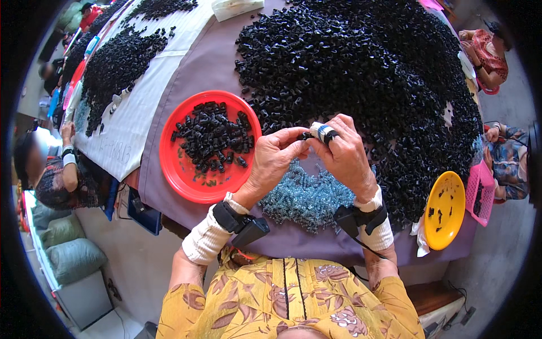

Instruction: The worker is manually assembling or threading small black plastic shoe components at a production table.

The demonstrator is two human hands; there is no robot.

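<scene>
My left hand [275, 161] and my right hand [345, 151] meet above the table, fingertips pinched together on a small black plastic part [305, 136]. Fingers cover most of it. A striped cloth wrap [323, 132] covers a finger of my right hand. Just below both hands spreads a heap of small bluish metal springs [307, 199]. Left of my left hand stands a round red plate [169, 161] holding many black plastic parts [212, 133]. Beyond my hands lies a large mound of similar black parts [350, 62].
At right, a yellow plate [451, 195] carries a few black pieces, with a pink basket [481, 192] beside it. More black parts [116, 65] lie on the white cloth [144, 90] at left. Other people sit around the table's left and right sides. A white box [237, 8] stands at the back.
</scene>
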